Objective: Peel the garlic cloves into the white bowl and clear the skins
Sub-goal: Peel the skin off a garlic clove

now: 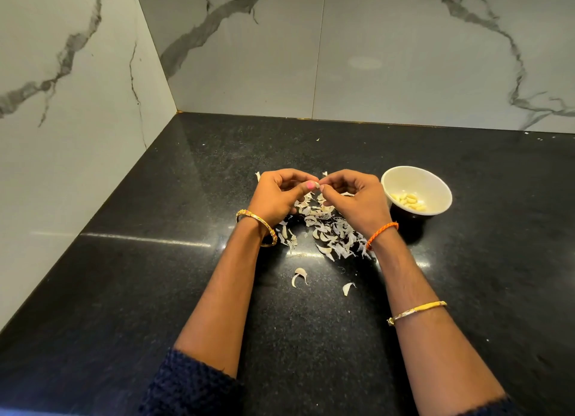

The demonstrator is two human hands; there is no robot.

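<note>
My left hand [277, 195] and my right hand [357, 198] meet fingertip to fingertip above the black counter, both pinching one small garlic clove [317, 185]. Most of the clove is hidden by the fingers. Below and between the hands lies a heap of papery garlic skins [329, 232]. Three loose skins [299, 275] lie nearer to me. The white bowl [435, 179] stands just right of my right hand and holds several peeled cloves [409, 200].
The black granite counter [155, 260] runs into a corner of marble-patterned walls at the left [62, 167] and the back [373, 73]. Small skin scraps lie near the back wall [318, 139].
</note>
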